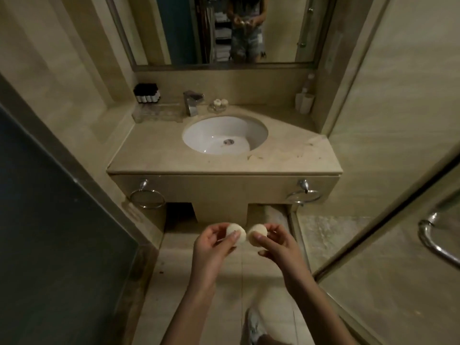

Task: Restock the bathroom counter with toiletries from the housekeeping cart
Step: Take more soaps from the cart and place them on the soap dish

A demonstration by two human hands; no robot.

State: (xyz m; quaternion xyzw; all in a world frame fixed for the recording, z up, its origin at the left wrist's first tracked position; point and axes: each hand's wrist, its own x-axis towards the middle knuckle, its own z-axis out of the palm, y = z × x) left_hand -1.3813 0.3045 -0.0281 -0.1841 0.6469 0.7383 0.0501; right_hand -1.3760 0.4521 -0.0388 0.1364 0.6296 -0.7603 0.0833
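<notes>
My left hand (pixel 211 245) pinches a round cream-white wrapped soap (pixel 236 233) between thumb and fingers. My right hand (pixel 276 245) pinches a second, matching soap (pixel 256 234). The two soaps nearly touch, held in front of me below the beige stone counter (pixel 154 150). On the counter behind the white sink (pixel 224 135), a small glass dish (pixel 217 109) holds two similar round soaps (pixel 220 102). A row of small dark-capped bottles (pixel 146 94) stands at the back left.
A chrome tap (pixel 192 102) stands behind the sink. A clear tray (pixel 155 114) lies at the back left, a white cup (pixel 305 103) at the back right. Towel rings (pixel 147 198) hang under the counter. A glass shower door (pixel 398 207) stands to the right, a dark door (pixel 49 232) to the left.
</notes>
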